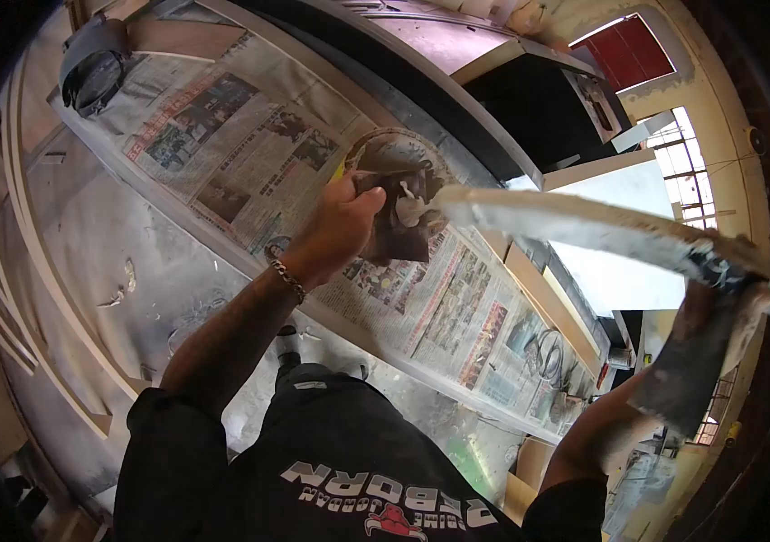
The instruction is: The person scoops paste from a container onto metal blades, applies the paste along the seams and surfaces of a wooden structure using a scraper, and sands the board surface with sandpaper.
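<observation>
My left hand (335, 226), with a chain bracelet at the wrist, grips a dark brown flat piece (394, 217) that carries a lump of pale paste (409, 208). Just behind it stands a round container (399, 144) on the newspaper. At the right my right hand (728, 307) is raised and closed round the end of a long pale strip (575, 221), whose far end reaches close to the paste. A dark grey flat piece (688, 361) hangs at the same hand; whether the fingers also hold it is unclear.
Newspaper (249, 154) covers the long bench. A grey ring-shaped object (94, 77) sits at its far left end. Coiled wire (548, 357) lies near the right end. Curved wooden strips (42, 244) stand at the left. A black cabinet (530, 108) is beyond the bench.
</observation>
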### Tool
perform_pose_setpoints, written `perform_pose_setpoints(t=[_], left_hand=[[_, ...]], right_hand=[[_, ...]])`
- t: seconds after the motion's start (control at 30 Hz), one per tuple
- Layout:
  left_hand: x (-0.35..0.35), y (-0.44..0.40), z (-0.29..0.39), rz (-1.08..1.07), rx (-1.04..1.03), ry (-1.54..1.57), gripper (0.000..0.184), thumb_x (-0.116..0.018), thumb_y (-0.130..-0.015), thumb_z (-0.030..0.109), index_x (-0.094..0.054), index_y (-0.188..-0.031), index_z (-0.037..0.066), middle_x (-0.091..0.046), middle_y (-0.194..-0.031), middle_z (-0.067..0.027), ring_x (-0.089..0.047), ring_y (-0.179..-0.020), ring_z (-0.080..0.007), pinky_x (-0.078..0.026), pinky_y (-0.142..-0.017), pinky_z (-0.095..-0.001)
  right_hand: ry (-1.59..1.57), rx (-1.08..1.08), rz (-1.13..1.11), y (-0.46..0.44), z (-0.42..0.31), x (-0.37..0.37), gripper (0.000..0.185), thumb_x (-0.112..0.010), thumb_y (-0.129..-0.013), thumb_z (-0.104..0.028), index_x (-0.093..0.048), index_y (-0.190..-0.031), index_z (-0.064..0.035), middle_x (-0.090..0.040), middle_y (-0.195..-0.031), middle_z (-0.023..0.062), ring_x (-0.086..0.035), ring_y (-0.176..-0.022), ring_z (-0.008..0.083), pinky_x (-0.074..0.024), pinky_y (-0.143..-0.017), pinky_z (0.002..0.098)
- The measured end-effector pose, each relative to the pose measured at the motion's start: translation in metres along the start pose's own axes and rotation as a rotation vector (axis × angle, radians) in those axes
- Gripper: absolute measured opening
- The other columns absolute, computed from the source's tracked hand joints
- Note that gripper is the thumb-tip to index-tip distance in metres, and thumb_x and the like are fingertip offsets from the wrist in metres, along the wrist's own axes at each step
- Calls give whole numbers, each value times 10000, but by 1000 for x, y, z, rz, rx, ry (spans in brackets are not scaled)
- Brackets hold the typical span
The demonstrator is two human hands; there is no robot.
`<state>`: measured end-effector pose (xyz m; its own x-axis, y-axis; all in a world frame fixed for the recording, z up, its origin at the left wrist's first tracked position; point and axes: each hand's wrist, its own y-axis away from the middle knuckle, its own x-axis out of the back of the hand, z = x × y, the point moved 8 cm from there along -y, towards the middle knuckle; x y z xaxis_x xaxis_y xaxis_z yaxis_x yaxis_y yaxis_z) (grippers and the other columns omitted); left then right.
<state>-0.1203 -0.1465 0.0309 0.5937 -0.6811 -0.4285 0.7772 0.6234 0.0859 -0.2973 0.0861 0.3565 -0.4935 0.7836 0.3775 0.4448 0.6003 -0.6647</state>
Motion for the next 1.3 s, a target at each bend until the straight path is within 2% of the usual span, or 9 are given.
perform_pose_setpoints(t=[0.03, 0.3, 0.43, 0.57, 0.8, 0.93, 1.0, 1.13, 1.3], left_hand=[[1, 3, -3, 5, 16, 119, 324, -452, -932, 147, -527, -1190, -34, -617, -1087, -126, -632, -939, -183, -532, -827, -323], [29, 61, 6, 149, -11, 204, 307, -457, -943, 130, -531, -1198, -23, -631, -1047, -118, -628, -904, -165, -508, -812, -291], [26, 103, 54, 174, -288, -585, 289, -486, -948, 112, -549, -1206, -1, -669, -939, -120, -634, -796, -161, -503, -764, -286], [30, 123, 69, 218, -473, -739, 315, -501, -968, 129, -539, -1247, -12, -666, -1031, -138, -637, -909, -182, -486, -820, -288], [67, 126, -1, 318, -335, 419, 430, -515, -982, 254, -463, -1299, -32, -564, -1258, -163, -568, -1135, -270, -466, -987, -410], [33, 126, -17, 295, -440, 292, 552, -473, -993, 336, -385, -1364, -63, -489, -1339, -183, -497, -1222, -299, -429, -1018, -430], [3, 133, 3, 348, -718, -202, 508, -443, -998, 378, -431, -1315, -19, -509, -1323, -209, -483, -1243, -376, -407, -1017, -490], [-100, 117, 29, -222, -1070, -914, 207, -509, -971, 245, -465, -1142, 137, -557, -1273, -219, -462, -1231, -500, -331, -1012, -624], [-184, 119, 41, -561, -1117, -1010, 259, -594, -913, 175, -488, -1148, 198, -581, -1264, -123, -575, -1148, -397, -305, -1022, -649]], right_hand=[[109, -9, 355, 9, -8, 12, 456, -559, -946, -335, -507, -1236, 13, -591, -1113, 175, -609, -1039, 237, -488, -972, 339], [254, -208, 289, -48, 25, -24, 507, -523, -941, -476, -605, -1076, 6, -557, -809, 82, -512, -703, 162, -427, -672, 310], [242, -175, -46, -29, 49, -120, 416, -692, -836, -493, -668, -786, -81, -535, -631, -24, -529, -635, 67, -433, -585, 233], [238, -258, -413, 10, 131, -205, 508, -629, -875, -491, -686, -967, 5, -666, -799, 89, -620, -769, 165, -487, -749, 306], [-592, -910, -215, 122, 166, -170, 623, -740, -812, -236, -470, -1239, 130, -623, -1108, 222, -658, -955, 266, -559, -833, 334], [-1087, -1325, 29, 244, 158, -187, 376, -606, -896, -238, -551, -1165, 20, -651, -1096, 149, -660, -976, 260, -536, -890, 376], [-1134, -1579, 126, 287, 142, -196, 369, -600, -907, -272, -555, -1167, -13, -659, -1071, 118, -666, -930, 241, -541, -858, 383], [-1460, -1561, 47, 278, 105, -182, 383, -533, -951, -257, -514, -1211, 24, -641, -1106, 138, -656, -968, 227, -522, -899, 375], [-1778, -1242, 150, 253, 96, -100, 412, -501, -970, -287, -508, -1232, 32, -627, -1145, 143, -626, -1044, 239, -474, -953, 387]])
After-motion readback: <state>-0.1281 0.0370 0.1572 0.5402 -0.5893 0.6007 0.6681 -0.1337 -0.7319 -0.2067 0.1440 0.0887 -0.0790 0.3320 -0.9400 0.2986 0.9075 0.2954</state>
